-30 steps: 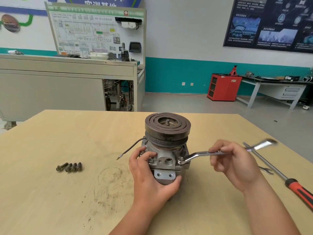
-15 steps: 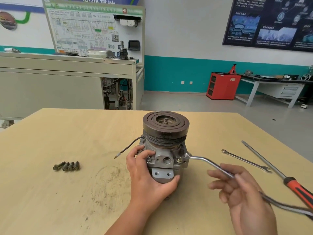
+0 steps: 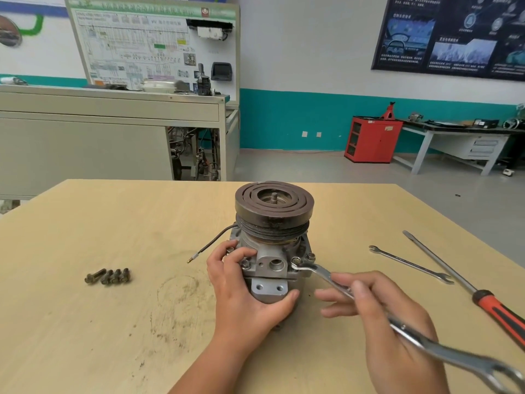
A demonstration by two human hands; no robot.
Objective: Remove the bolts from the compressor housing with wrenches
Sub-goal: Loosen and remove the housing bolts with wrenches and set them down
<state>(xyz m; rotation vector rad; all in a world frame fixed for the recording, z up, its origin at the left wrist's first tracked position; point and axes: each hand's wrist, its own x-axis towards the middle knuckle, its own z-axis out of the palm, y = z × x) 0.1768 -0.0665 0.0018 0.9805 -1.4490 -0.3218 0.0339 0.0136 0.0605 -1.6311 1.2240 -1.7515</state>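
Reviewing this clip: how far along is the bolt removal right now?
Done: four loose bolts lie on the table, left of the compressor housing. In hand: the left hand grips the housing; the right hand holds a wrench seated on a front bolt. Left: that bolt and at least two other bolts visibly still in the housing.

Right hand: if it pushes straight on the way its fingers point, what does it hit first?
The right hand's fingers point left, at the compressor housing base, where the left hand thumb wraps. Likely thumb or housing first; depth is unclear.
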